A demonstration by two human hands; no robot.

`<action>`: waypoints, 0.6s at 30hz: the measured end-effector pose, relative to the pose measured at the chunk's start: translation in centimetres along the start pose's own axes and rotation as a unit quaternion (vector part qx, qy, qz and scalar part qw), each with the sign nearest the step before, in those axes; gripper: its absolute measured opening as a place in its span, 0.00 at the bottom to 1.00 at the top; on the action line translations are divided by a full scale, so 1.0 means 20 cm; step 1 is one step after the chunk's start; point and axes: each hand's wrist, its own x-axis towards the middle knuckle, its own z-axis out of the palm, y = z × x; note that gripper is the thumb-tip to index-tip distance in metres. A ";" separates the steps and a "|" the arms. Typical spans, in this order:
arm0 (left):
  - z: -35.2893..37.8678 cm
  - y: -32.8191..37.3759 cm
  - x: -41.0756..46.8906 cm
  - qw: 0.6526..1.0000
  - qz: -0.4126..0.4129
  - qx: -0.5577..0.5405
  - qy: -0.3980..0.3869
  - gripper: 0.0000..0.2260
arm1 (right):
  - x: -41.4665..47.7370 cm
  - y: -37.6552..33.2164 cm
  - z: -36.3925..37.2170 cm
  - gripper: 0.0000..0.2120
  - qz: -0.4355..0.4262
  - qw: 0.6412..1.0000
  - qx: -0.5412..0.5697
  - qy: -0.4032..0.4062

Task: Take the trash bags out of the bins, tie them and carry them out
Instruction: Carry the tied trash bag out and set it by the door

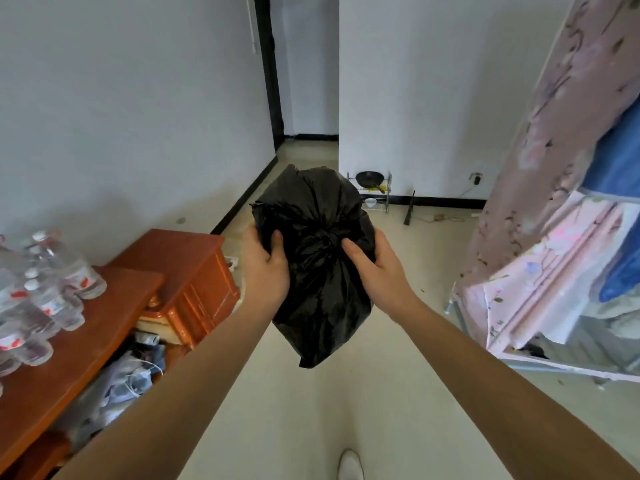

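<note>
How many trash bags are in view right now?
1: a black trash bag, gathered at its neck, held off the floor between the left hand and right hand. No others show.

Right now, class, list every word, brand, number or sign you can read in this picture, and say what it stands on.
No text can be read.
Water bottles: red and white labels, too blurred to read.
Black trash bag: no print shows.
Floral cloth: a pattern only, no words.
</note>
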 end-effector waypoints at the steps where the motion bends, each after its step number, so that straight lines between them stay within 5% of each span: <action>1: 0.08 -0.05 0.14 1.000 -0.006 -0.003 -0.008 0.13 | 0.16 0.05 0.00 0.24 -0.008 1.000 -0.002 0.012; 6: 0.37 -0.21 0.84 0.998 -0.042 -0.005 -0.047 0.21 | 1.01 0.15 0.00 0.20 -0.019 0.999 -0.014 0.025; 18: 0.47 -0.92 2.51 0.992 -0.104 -0.068 -0.003 0.12 | 2.84 0.32 0.68 0.18 -0.071 0.996 -0.023 -0.038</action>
